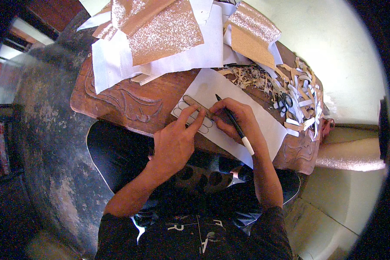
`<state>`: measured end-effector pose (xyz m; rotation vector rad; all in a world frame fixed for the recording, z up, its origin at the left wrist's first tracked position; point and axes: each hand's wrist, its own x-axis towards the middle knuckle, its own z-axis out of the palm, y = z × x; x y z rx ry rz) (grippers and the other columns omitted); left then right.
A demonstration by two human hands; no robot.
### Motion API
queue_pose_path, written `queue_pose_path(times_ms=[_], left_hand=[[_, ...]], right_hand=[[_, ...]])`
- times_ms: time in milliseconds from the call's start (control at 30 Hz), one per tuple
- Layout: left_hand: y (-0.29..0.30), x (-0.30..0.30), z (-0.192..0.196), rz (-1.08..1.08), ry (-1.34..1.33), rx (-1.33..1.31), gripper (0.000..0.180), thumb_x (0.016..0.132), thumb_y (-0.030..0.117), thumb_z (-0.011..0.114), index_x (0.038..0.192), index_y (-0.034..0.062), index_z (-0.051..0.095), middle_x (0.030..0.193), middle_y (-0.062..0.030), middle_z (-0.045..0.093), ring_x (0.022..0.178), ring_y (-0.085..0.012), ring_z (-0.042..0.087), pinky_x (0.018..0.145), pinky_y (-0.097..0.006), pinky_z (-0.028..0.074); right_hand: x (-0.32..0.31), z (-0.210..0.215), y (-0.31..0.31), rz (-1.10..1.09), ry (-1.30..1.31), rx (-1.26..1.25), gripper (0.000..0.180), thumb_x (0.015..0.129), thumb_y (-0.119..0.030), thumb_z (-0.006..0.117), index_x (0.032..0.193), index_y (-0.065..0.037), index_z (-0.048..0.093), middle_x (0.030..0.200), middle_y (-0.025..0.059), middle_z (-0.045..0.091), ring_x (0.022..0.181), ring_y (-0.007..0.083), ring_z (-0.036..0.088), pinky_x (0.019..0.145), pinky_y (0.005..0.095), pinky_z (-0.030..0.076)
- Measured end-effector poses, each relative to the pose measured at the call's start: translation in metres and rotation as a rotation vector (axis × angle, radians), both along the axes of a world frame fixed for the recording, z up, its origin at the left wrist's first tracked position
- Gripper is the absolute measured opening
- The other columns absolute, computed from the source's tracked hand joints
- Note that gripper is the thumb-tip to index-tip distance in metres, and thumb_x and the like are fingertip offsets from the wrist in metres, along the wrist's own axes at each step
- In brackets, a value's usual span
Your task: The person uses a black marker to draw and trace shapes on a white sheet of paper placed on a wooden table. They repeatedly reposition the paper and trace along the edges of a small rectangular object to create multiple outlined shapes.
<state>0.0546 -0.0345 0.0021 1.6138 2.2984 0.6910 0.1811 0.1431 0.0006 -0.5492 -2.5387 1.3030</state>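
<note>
"Where are you with it?"

"Lining up, I'd say. The grey, round-ended strip [193, 102] lies flat on the white sheet [258, 123], near its left end, right beside the looped outlines [178, 112] drawn there."

"What are your hands doing?"

"My left hand [174, 145] is half spread, index and middle fingertips pressing down on the strip; it grips nothing. My right hand [240, 117] is curled around the black marker [235, 123], its tip pointing up and away from me, and the thumb and forefinger come down at the strip's right end. I can't tell whether they pinch it or only nudge it."

"So you aren't drawing?"

"It doesn't look like it; the marker seems tucked aside while I settle the strip."

"And the next move?"

"To my mind it calls for a steady left hand, so the strip doesn't slide, and the marker turned in my right until its tip meets the strip's edge. The scissors [285, 102] can wait among the scraps [307, 93]."
</note>
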Motion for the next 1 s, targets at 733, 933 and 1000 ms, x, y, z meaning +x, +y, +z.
queue_pose_path(times_ms=[733,933,1000], left_hand=[[0.001,0.003,-0.003,0.004,0.022,-0.018,0.061,0.077,0.001,0.062,0.137,0.0149,0.057,0.14,-0.0021,0.051,0.081,-0.0258,0.071,0.064,-0.039,0.058],[-0.002,0.005,-0.01,0.005,0.077,-0.005,0.068,0.075,0.003,0.065,0.141,0.0149,0.054,0.142,-0.0008,0.051,0.082,-0.0244,0.069,0.063,-0.039,0.059],[-0.002,0.006,-0.008,0.004,0.09,-0.03,0.069,0.075,0.003,0.065,0.141,0.0153,0.053,0.144,-0.0009,0.05,0.082,-0.0242,0.068,0.063,-0.039,0.059]], right_hand=[[0.003,-0.001,0.002,-0.001,-0.092,0.011,0.022,0.088,-0.011,0.056,0.104,-0.005,0.067,0.102,0.0135,0.07,0.096,0.0303,0.069,0.088,0.0358,0.053],[0.0,0.002,-0.001,-0.001,-0.097,-0.032,0.022,0.089,-0.014,0.053,0.103,-0.005,0.068,0.101,0.0131,0.07,0.095,0.0283,0.069,0.088,0.0349,0.052],[0.0,0.003,0.0,-0.004,-0.104,-0.028,0.022,0.089,-0.013,0.053,0.103,-0.005,0.068,0.101,0.013,0.07,0.095,0.0279,0.069,0.088,0.0347,0.052]])
